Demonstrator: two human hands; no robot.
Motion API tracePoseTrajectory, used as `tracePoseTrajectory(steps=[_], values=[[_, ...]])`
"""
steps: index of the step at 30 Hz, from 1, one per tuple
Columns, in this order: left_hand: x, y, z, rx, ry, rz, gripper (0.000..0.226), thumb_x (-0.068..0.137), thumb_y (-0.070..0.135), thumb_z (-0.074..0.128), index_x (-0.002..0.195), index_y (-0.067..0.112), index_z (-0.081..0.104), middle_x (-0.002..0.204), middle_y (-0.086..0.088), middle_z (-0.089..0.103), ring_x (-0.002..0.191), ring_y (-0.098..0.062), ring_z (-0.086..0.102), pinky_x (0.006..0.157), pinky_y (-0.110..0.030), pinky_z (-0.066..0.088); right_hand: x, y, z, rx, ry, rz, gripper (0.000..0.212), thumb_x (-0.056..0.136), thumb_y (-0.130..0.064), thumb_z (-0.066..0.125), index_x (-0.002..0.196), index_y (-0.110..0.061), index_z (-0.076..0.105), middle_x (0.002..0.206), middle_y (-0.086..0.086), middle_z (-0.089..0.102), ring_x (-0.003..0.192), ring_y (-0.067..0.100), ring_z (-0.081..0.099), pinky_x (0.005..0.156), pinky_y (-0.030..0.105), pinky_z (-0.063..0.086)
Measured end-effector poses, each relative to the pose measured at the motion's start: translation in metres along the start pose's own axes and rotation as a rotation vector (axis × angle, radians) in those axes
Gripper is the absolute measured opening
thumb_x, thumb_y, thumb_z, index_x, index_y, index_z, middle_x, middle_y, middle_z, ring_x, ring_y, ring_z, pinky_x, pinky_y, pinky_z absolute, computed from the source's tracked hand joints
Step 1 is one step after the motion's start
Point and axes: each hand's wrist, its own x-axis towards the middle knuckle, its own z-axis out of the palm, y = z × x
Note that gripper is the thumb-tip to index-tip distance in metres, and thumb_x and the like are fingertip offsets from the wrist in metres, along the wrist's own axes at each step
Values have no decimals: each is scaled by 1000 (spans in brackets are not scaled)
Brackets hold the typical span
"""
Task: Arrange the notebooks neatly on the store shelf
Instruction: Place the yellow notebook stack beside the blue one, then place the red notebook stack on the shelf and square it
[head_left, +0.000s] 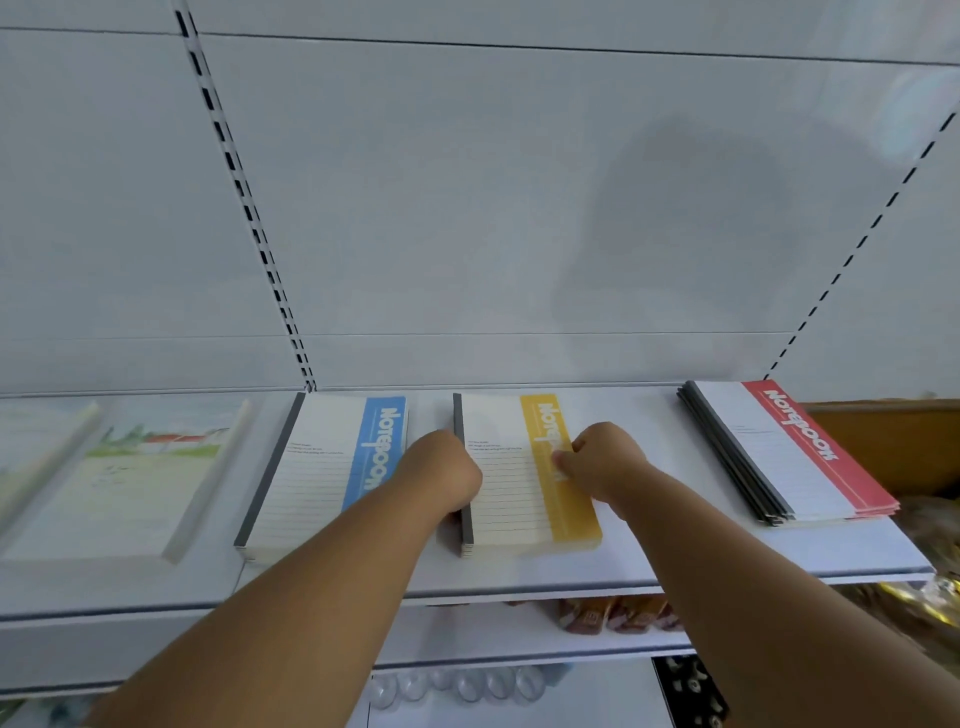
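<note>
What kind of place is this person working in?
Most likely a shop's stationery aisle. Matching notebook stacks, blue, yellow and red, lie in a row on a white display shelf, backed by slotted shelving uprights, with packaged goods on the shelf below.

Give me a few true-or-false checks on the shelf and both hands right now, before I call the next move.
1. Both hands are at the yellow notebook stack. True.
2. The left hand rests on the red notebook stack. False: it is at the yellow stack's dark spine edge.
3. The blue notebook stack lies left of the yellow one. True.
4. The right hand hangs free of the shelf. False: it sits on the yellow stripe.
5. The red stack lies square to the shelf edge. False: it is angled.
</note>
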Motion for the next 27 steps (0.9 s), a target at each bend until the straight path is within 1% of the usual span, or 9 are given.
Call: tracePoseTrajectory(steps=[4,9,13,15,17,18,20,23,27], values=[[0,-1,-1,-13,-15,17,3,87,11,56,87,12,60,82,-4,61,73,-21,57,54,-25,42,0,-2,1,-24,0,19,36,94,-34,65,104,0,69,82,7,63,70,21,58,62,29,47],[0,-5,1,-33,-17,39,14,88,13,56,99,11,65,93,-6,66,75,-20,58,59,-25,45,-1,-3,0,-33,4,25,39,94,-34,65,107,2,69,85,9,65,76,24,61,68,32,50],[-3,-5,-2,-17,-31,61,8,90,16,56,95,12,61,94,-6,65,79,-20,59,57,-24,43,-4,-3,1,-10,7,46,37,94,-37,65,105,-1,70,100,13,73,91,27,70,79,37,57],[-4,-6,-4,26,-61,92,13,92,19,55,100,12,62,97,-6,65,84,-22,61,64,-26,46,-5,-1,1,13,16,43,37,93,-40,66,91,-2,68,87,11,71,79,26,68,71,35,55],[-9,-6,-8,86,-70,133,22,94,26,53,107,12,64,98,-5,64,87,-22,61,70,-27,48,-8,3,-1,27,38,21,44,93,-43,65,68,-9,53,66,5,56,61,22,55,58,29,44],[-12,-6,-12,127,-43,153,26,94,30,52,108,11,63,96,-4,62,86,-22,60,70,-27,47,-11,5,-4,20,57,1,49,94,-44,63,62,-13,44,61,3,49,57,21,48,55,27,38],[-17,-1,-20,219,71,187,33,94,36,51,111,10,62,98,-5,61,90,-24,61,69,-27,44,-17,14,-12,-22,121,-43,53,96,-43,59,59,-16,33,57,0,38,52,17,38,50,27,29],[-25,24,-26,299,187,263,42,95,44,48,113,8,60,115,-11,61,104,-28,61,73,-29,42,-24,37,-36,-54,239,-108,52,98,-36,57,57,-20,29,57,-4,29,51,12,29,48,27,20],[-40,79,-6,219,148,360,46,95,50,48,120,12,57,122,-8,59,111,-28,59,86,-33,47,-30,74,-79,-34,323,-105,42,98,-35,56,60,-25,41,61,-7,42,60,15,45,53,24,31]])
